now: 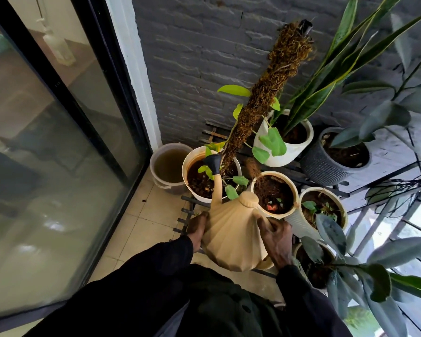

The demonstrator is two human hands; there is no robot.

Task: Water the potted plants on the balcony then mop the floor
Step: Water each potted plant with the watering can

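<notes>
**Pouring over the moss-pole pot: mind the spill**

You are holding the beige ribbed plastic watering can (231, 229) in front of you, near the middle of the scene, tilted away so its long spout is reaching far-left. Your right grip (276, 242) is clenched around the handle on the can's right side, and your left grip (197, 227) is cupping the can's left flank, fingers curved against it. The black sprinkler head (213, 162) is hanging over the soil of the round white pot with the brown moss pole (187, 164). Whether water is running yet is too fine to tell.

The risks, as I judge them:
- The sprinkler head is sitting just beside the small green leaves and the pole's base; pushing further could be bending or snapping stems.
- Tilting too steeply could be flooding the pot, sending muddy water through the black metal rack (184, 212) onto the pale tiled floor (141, 215), adding to the mopping.
- A slipping left grip could be swinging the spout toward the grey bucket of murky water (156, 166) at far left.
</notes>
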